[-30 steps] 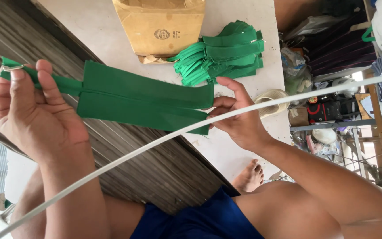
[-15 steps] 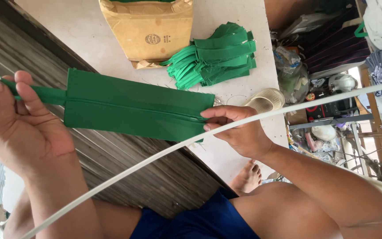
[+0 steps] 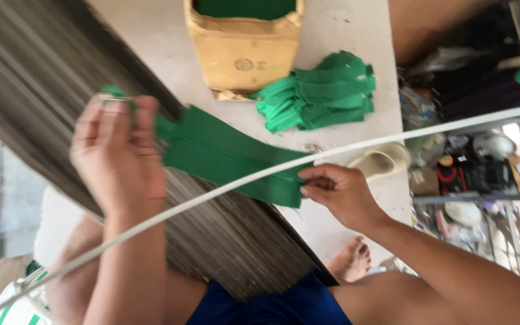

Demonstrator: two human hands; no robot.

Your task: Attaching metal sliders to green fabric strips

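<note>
Your left hand [image 3: 118,159] pinches the green fabric piece [image 3: 230,156] at nine o'clock; your right hand's [image 3: 338,192] fingers grip its four o'clock end, above the bench [image 3: 151,42].

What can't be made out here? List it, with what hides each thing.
Head view:
- Left hand: motion blur hides its grip on the green fabric piece.
- Brown box: top cut off by the frame edge; only green shows inside.
- Green pile: pieces overlap, count unclear.
- Right hand: fingertips pinch the fabric's end, hiding that edge.
- Shelf clutter: too small and blurred to identify.
</note>
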